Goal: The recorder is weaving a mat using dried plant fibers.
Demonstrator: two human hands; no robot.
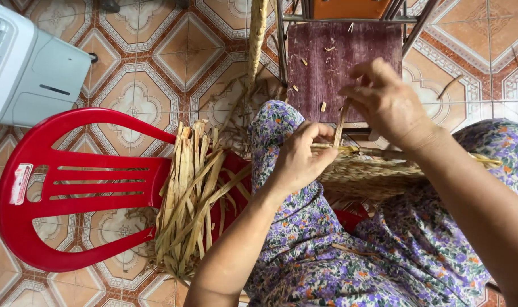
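A half-woven straw basket (pixel 367 176) rests on my lap, between my knees in flowered purple cloth. My left hand (pixel 301 159) pinches the basket's rim at its near-left end, fingers closed on the weave. My right hand (pixel 384 102) is above the rim, fingers closed on a thin dried straw strand (pixel 341 122) that runs down into the weave beside my left hand.
A bundle of dried straw strips (pixel 193 193) lies over the seat of a red plastic chair (pixel 71 187) on my left. A maroon stool (pixel 338 57) with straw scraps stands ahead. A braided straw rope (pixel 257 34) hangs beside it. A white appliance (pixel 26 68) sits upper left on patterned tiles.
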